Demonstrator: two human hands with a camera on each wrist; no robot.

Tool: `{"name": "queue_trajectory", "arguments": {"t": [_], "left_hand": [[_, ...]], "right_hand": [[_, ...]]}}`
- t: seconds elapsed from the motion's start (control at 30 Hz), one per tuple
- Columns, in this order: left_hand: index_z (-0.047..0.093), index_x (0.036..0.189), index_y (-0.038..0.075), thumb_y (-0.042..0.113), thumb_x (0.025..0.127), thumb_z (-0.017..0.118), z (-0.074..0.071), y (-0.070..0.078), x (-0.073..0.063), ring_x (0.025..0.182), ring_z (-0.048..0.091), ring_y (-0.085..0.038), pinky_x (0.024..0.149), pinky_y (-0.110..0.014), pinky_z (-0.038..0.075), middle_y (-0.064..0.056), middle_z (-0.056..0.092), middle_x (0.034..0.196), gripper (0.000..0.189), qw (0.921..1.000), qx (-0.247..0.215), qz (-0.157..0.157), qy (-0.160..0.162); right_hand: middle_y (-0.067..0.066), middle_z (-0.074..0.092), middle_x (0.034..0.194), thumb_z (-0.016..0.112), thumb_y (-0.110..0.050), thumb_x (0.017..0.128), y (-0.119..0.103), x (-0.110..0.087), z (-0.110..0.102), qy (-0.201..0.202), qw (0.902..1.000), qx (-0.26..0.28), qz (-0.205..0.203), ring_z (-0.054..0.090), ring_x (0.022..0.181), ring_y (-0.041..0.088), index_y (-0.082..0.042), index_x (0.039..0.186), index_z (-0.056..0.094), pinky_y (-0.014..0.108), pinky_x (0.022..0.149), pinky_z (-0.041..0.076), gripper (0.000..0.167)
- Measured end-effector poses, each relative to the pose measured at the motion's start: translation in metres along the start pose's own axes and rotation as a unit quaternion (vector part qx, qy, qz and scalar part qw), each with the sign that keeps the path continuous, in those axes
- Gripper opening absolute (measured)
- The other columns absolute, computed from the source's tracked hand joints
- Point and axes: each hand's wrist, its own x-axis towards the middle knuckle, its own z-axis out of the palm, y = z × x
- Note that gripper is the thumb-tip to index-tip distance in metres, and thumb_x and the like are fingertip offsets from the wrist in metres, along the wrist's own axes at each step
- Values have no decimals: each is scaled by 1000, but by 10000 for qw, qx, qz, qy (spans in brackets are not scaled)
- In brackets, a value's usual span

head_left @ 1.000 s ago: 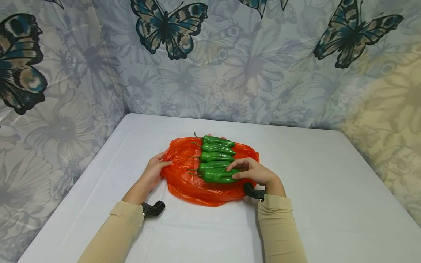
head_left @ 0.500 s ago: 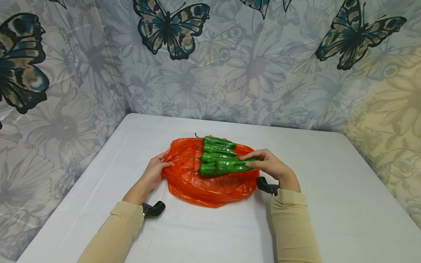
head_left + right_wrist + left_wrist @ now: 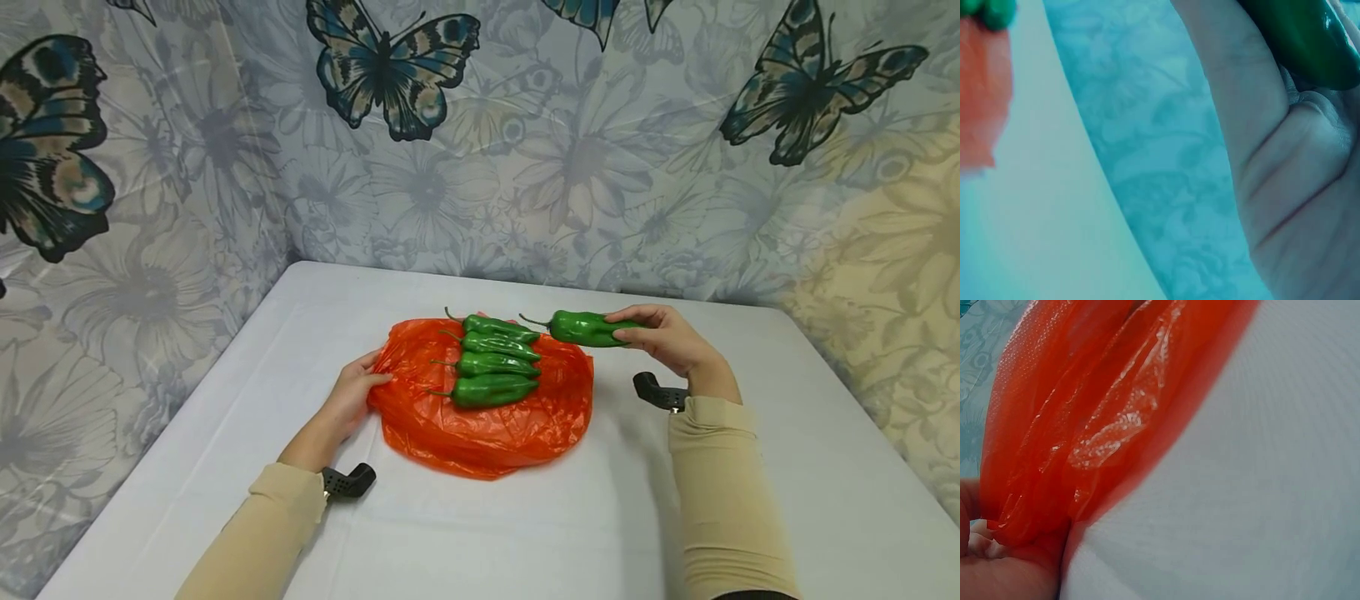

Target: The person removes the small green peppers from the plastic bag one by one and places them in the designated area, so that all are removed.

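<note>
My right hand (image 3: 671,340) pinches a glossy green pepper (image 3: 576,328) near its tip, the stem pointing left. It is held up over the far right edge of a red plastic bag (image 3: 442,437). In the right wrist view the pepper's end (image 3: 1316,44) shows between fingers and thumb. Several more green peppers (image 3: 495,390) lie in a row on the flattened bag, stems to the left. My left hand (image 3: 348,398) pinches the bag's left edge; the left wrist view shows the gathered plastic (image 3: 1085,437) at the thumb.
A white cloth-covered table (image 3: 480,542) lies under everything. Patterned fabric with butterflies (image 3: 585,167) rises behind the table and along its left side. Each wrist wears a black strap mount (image 3: 351,481).
My right hand has picked the nearest pepper off the row and carried it up, away and to the right, past the others. The left hand has stayed at the bag's edge.
</note>
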Motion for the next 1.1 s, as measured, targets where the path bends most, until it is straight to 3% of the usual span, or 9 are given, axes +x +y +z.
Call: {"name": "queue_trajectory", "arguments": {"t": [0.13,0.3,0.43,0.67,1.1], "left_hand": [[27,147,10,2,93,44,0,-1,1,131,38,-24,100,-29,41,-7,32,151,58,10000,1,-6,52],[27,147,8,1,92,45,-1,-3,3,132,37,-25,99,-25,43,-9,32,151,58,10000,8,93,-1],[26,147,9,2,93,44,-4,-3,3,131,38,-25,94,-22,46,-9,31,151,58,9999,52,88,-5],[28,147,8,-1,92,44,-4,-5,3,125,42,-23,82,-16,50,-10,33,150,58,10000,-5,46,-22],[24,147,5,-2,92,43,-4,-3,1,131,37,-25,83,-13,48,-13,29,152,59,9998,6,178,-50]], "right_hand": [[-9,62,106,57,6,87,-3,0,-23,73,9999,111,35,62,89,7,-19,100,73,20,77,53,33],[-8,63,109,51,10,88,-4,2,-51,-115,9988,455,105,62,93,7,-15,104,72,20,79,53,36],[-8,62,109,50,10,89,-3,5,-69,-120,9966,740,349,62,95,8,-13,105,71,21,81,53,35],[-13,56,109,56,5,88,2,8,-89,82,9931,382,1107,60,94,6,-17,101,72,22,82,52,30],[-15,58,100,58,-1,88,14,25,-108,250,9887,110,1475,58,89,4,-23,90,72,20,78,52,26]]}}
